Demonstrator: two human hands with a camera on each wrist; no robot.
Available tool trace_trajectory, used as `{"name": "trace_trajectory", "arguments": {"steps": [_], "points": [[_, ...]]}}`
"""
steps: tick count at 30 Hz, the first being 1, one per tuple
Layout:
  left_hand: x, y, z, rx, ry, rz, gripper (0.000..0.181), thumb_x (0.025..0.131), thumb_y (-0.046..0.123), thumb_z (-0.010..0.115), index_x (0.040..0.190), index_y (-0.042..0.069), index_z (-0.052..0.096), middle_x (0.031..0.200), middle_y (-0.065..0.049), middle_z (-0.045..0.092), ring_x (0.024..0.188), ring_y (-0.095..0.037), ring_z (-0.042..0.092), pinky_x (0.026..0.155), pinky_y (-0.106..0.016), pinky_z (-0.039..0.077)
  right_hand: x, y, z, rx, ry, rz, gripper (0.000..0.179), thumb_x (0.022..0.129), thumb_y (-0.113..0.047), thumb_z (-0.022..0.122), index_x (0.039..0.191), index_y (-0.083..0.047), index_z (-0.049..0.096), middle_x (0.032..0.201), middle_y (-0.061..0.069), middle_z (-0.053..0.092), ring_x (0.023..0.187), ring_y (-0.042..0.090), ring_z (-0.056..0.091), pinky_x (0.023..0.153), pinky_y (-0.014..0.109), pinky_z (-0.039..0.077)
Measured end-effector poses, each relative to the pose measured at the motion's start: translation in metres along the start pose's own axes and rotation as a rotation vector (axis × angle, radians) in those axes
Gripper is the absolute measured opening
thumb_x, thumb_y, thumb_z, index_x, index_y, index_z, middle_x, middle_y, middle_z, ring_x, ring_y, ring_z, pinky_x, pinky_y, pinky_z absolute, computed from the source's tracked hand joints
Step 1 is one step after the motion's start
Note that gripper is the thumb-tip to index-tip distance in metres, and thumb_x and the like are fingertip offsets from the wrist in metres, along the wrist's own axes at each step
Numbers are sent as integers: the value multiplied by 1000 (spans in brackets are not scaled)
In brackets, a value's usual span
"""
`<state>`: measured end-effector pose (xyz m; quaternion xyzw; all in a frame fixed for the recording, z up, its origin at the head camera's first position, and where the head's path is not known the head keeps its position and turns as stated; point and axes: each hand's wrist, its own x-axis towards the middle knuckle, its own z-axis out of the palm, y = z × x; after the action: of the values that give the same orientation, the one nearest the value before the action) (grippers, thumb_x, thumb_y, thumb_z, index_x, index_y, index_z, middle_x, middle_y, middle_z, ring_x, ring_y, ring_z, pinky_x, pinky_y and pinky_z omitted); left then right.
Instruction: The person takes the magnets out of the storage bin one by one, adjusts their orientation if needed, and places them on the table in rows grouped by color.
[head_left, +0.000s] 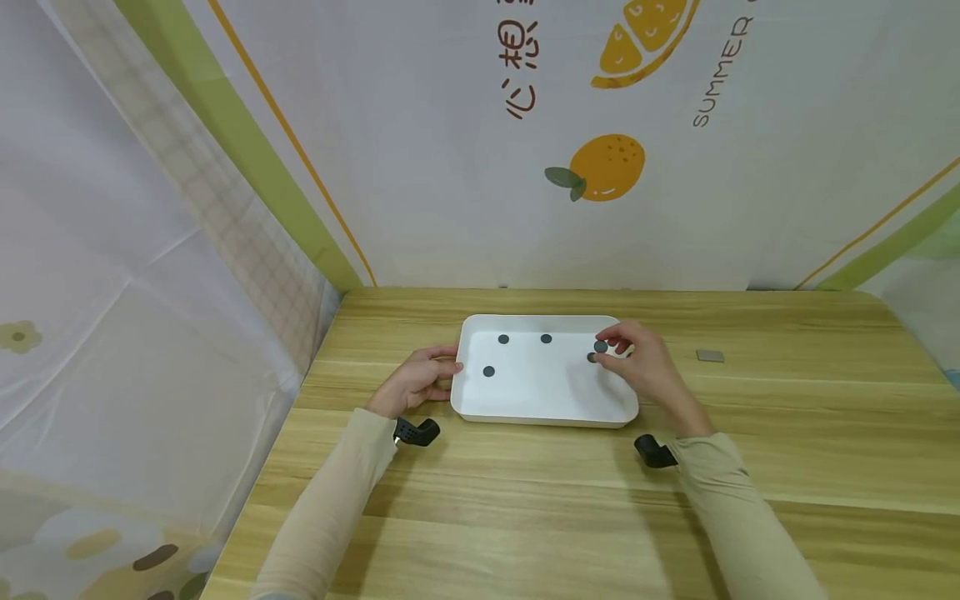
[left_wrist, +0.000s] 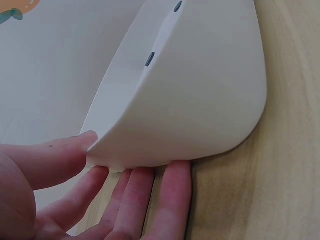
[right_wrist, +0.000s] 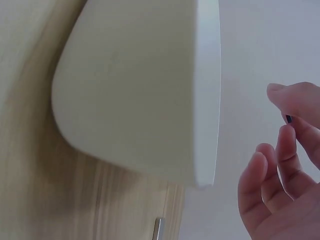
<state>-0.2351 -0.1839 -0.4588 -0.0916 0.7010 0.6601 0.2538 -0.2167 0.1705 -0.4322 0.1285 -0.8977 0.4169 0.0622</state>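
Note:
A shallow white tray (head_left: 547,408) lies on the wooden table, several small dark round discs (head_left: 503,339) spread over its floor. At the tray's left end, my left hand (head_left: 416,379) grips it, thumb at the rim and fingers (left_wrist: 176,192) against the outer wall near the bottom. My right hand (head_left: 645,362) is over the tray's right part and pinches one dark disc (head_left: 601,347) between thumb and fingers; only its edge shows in the right wrist view. Just by the thumb tip another disc (head_left: 592,357) overlaps the hand's outline.
Right of the tray, a small grey rectangular plate (head_left: 710,356) lies flat on the table (head_left: 525,517). A printed cloth (head_left: 465,208) hangs behind the table's back edge, and more cloth hangs at the left. Each wrist carries a black camera mount (head_left: 655,452).

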Motion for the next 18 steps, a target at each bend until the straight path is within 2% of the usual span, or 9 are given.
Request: {"name": "trace_trajectory", "arguments": {"steps": [8,18], "points": [[-3,2,0,6,-16,12,53,96,8,57,145,4,38,134,-23,54,98,-20,65,81,-41,56,-4,9,-10,-9,14,39,25,85,-8,72,109,-1,67,98,15,59,86,23,53,66,23,42],[-3,2,0,7,-14,9,52,96,7,56,145,4,39,134,-23,54,96,-19,65,79,-40,57,-11,21,-23,-22,66,46,29,85,-9,72,113,-3,68,99,13,62,83,14,52,65,19,43]]}}
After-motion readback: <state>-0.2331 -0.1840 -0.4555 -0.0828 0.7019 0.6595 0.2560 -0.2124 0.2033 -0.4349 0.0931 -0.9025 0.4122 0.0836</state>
